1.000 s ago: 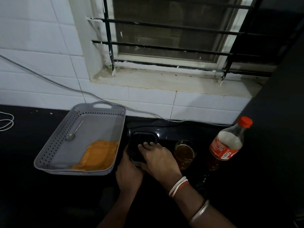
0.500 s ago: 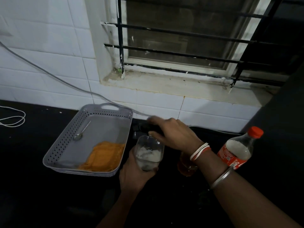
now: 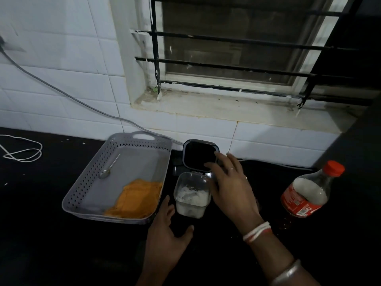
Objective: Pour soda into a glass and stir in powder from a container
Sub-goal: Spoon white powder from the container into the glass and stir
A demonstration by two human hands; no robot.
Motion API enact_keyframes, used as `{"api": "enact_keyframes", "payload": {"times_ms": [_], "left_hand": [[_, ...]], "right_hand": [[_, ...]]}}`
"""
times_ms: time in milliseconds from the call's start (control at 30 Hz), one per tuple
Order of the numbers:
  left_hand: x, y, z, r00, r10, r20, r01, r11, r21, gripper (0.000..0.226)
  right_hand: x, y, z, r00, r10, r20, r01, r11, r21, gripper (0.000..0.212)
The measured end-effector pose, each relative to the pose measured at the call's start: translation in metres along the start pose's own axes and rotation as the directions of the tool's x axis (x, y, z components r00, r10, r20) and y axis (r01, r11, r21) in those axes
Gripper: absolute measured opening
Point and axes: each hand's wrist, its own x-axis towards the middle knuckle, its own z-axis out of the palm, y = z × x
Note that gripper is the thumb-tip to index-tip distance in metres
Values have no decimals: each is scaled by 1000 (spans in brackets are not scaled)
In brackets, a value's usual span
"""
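Container (image 3: 192,195) of clear plastic stands on the dark desk (image 3: 51,244), about a third full of white powder. Its one black hinged lid (image 3: 199,154) is tipped up and back towards the tiled wall. The right hand (image 3: 231,186) reaches over from the right. Its fingers (image 3: 218,159) are nearly straight, with the tips resting on the lid's lower right edge and gripping nothing. The left hand (image 3: 167,234) lies just beside the container's near left corner, its fingers (image 3: 166,205) spread and loose and holding nothing.

One soda bottle (image 3: 309,193) leans at the right, well apart from the container. It has a red cap and a red label, whose white print is too small to read. The right wrist wears a band of white and red threads (image 3: 257,231) and, further up the arm, one metal bangle (image 3: 286,273).

To the left of the container sits one grey perforated basket (image 3: 82,182). It holds a single metal spoon (image 3: 109,167) and one folded orange cloth (image 3: 138,198). A white cord (image 3: 20,151) loops on the desk at far left, and a grey cable (image 3: 61,91) runs down the white tiles to behind the basket.
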Motion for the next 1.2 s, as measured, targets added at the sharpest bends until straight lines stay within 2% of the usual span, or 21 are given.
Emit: {"api": "enact_keyframes", "payload": {"times_ms": [67, 133, 200, 300, 400, 467, 500, 567, 667, 733, 767, 833, 867, 933, 967, 1000, 1100, 1200], "left_hand": [[-11, 12, -21, 992, 108, -65, -101, 990, 100, 69], [3, 24, -46, 945, 287, -158, -247, 942, 228, 37], [43, 24, -75, 893, 400, -207, -294, 866, 405, 17], [121, 5, -120, 919, 322, -230, -143, 812, 566, 28], [178, -29, -155, 981, 103, -163, 63, 627, 777, 32], [192, -46, -169, 988, -24, -151, 143, 493, 858, 23], [193, -52, -171, 985, -43, -168, 168, 473, 865, 20], [191, -59, -171, 981, -12, -195, 178, 464, 867, 20], [175, -43, -167, 971, 127, -204, 112, 511, 852, 28], [154, -17, -162, 916, 316, -245, 20, 575, 818, 25], [141, -2, -159, 860, 429, -275, -45, 601, 798, 23], [107, 31, -146, 724, 629, -284, -238, 613, 753, 24], [89, 43, -134, 664, 706, -247, -349, 585, 732, 26], [57, 55, -101, 565, 820, -88, -545, 451, 707, 27], [47, 55, -84, 534, 846, 16, -633, 387, 671, 29], [39, 51, -67, 516, 851, 100, -704, 356, 614, 32], [30, 36, -33, 530, 826, 193, -793, 402, 457, 34], [35, 27, -22, 590, 795, 140, -763, 493, 418, 31]], "right_hand": [[-21, -5, 8, 999, -35, 7, 35, 999, 16, 35], [-37, -8, 13, 998, -51, 43, 48, 997, 65, 36], [-49, -14, 16, 997, -32, 75, 22, 991, 128, 37], [-58, -23, 15, 998, -18, 64, 7, 986, 164, 40], [-65, -28, 9, 998, -29, 62, 18, 984, 178, 40], [-72, -30, 6, 998, -28, 62, 15, 981, 193, 41], [-75, -30, 4, 997, -26, 67, 12, 980, 199, 41], [-80, -30, 2, 996, -26, 81, 9, 979, 203, 40], [-84, -32, -1, 997, -1, 75, -15, 975, 223, 37], [-86, -36, -4, 997, 64, 50, -75, 958, 278, 36], [-86, -41, -7, 992, 118, 39, -124, 936, 330, 35], [-82, -50, -12, 966, 252, 61, -245, 804, 542, 34], [-76, -54, -15, 942, 317, 110, -304, 668, 680, 35], [-63, -61, -22, 886, 403, 228, -382, 358, 852, 39], [-57, -62, -26, 863, 426, 271, -394, 233, 889, 41], [-51, -62, -28, 849, 445, 285, -387, 155, 909, 40], [-41, -55, -34, 805, 542, 240, -367, 138, 920, 22], [-42, -38, -35, 755, 612, 233, -376, 114, 919, 14]]}}
